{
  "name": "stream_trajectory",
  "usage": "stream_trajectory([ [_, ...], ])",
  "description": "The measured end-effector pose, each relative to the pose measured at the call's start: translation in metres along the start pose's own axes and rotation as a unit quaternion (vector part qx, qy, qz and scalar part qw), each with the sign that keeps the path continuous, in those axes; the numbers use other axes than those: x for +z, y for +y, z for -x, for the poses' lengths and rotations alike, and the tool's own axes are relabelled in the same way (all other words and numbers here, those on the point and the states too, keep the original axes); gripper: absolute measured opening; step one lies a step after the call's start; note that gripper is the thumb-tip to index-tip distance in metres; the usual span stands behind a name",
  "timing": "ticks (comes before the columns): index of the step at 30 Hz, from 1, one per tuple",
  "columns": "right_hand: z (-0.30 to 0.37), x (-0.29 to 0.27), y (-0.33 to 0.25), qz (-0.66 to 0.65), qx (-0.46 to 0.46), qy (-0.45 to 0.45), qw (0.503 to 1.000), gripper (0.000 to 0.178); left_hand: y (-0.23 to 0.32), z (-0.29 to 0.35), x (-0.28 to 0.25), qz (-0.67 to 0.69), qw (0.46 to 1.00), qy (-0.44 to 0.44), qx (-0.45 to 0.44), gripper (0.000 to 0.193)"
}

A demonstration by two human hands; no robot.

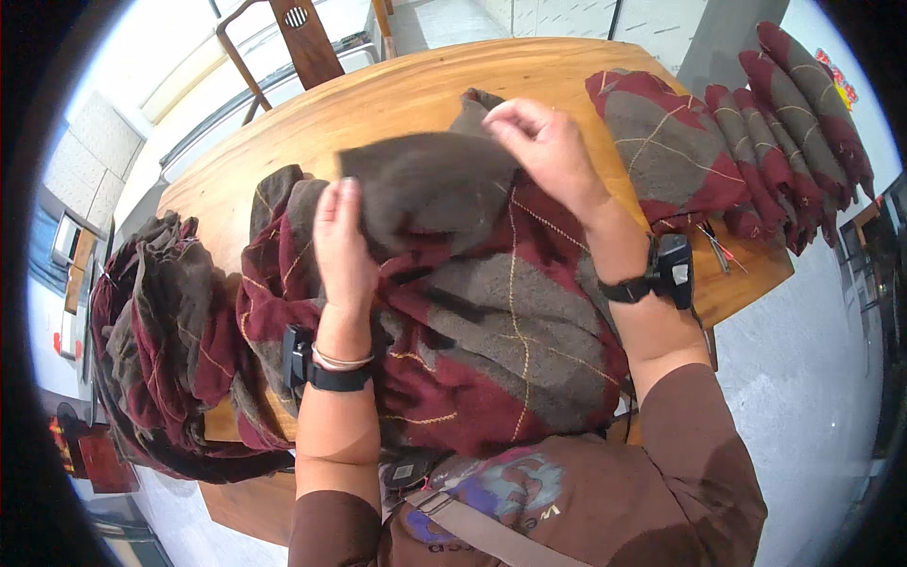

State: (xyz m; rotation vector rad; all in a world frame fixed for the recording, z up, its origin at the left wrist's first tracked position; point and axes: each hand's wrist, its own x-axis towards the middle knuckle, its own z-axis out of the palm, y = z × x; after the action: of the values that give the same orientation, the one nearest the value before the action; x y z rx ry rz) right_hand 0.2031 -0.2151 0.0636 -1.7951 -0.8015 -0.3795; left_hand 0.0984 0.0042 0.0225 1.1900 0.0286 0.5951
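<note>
A knit garment (472, 331) with maroon and grey-brown diamonds and thin yellow lines lies bunched on the table in front of me, hanging over the near edge against my body. My left hand (342, 241) is closed on the left edge of its plain grey-brown panel (425, 189), thumb on top. That panel is lifted and smeared by motion. At the panel's upper right, my right hand (548, 151) has its fingers curled in a pinch. What sits between those fingertips, if anything, is too small to tell.
More argyle knit pieces lie heaped (170, 340) at the left. Folded ones (671, 151) stand in a row at the right, with small scissors-like tools (720, 250) beside them. The wooden table (378, 104) has a chair (307, 47) behind it.
</note>
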Motion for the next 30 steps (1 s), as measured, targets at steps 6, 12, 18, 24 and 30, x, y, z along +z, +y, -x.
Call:
stream_trajectory([
  [6, -0.011, -0.042, 0.109, 0.134, 0.066, 0.105, 0.983, 0.024, 0.001, -0.012, -0.006, 0.035, 0.987, 0.155, 0.002, 0.029],
  [12, 0.013, -0.025, 0.162, 0.431, 0.201, 0.048, 0.878, 0.053, -0.005, -0.031, -0.050, -0.062, 0.978, 0.193, 0.058, 0.040],
  [18, 0.011, -0.047, 0.198, 0.173, 0.246, 0.052, 0.952, 0.034, -0.005, -0.044, -0.073, 0.025, 0.979, 0.199, 0.046, 0.038],
  [24, -0.008, -0.029, 0.097, -0.208, 0.131, 0.123, 0.962, 0.018, 0.006, -0.042, -0.074, 0.020, 0.964, 0.258, 0.059, 0.036],
  [30, 0.026, 0.045, -0.034, 0.035, -0.274, -0.184, 0.943, 0.012, -0.002, -0.025, -0.018, -0.191, 0.952, 0.102, 0.215, 0.037],
])
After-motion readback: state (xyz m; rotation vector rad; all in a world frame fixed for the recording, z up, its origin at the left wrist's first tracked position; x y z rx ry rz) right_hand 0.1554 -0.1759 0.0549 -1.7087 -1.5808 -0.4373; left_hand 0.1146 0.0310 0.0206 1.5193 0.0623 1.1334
